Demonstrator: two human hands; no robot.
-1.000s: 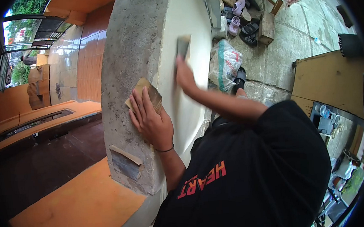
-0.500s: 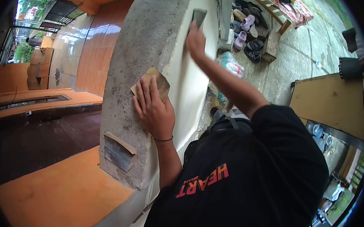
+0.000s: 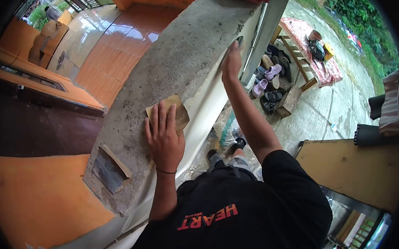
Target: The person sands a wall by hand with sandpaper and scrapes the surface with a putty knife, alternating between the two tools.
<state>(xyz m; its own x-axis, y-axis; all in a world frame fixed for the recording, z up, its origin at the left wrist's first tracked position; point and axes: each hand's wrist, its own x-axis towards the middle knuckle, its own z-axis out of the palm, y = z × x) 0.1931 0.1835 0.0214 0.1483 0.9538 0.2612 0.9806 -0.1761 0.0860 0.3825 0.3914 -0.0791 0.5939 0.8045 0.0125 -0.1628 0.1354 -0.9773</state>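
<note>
Where a grey post [image 3: 271,24] rises, the right hand [image 3: 232,65] grips a mostly hidden dark tool [image 3: 240,41] by the pale wall [image 3: 202,110].
The left hand [image 3: 165,141] lies flat on a brown sheet [image 3: 181,113] atop the ledge [image 3: 171,57]; shoes [image 3: 274,75] crowd nearby.

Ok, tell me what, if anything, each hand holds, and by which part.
The right hand holds a dark grey piece; only its far tip shows, so the grip is hidden. The left hand lies flat on a brown papery sheet, not visibly gripping it.

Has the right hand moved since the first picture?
Yes: the right hand has moved along the white wall, closer to the grey post.
</note>
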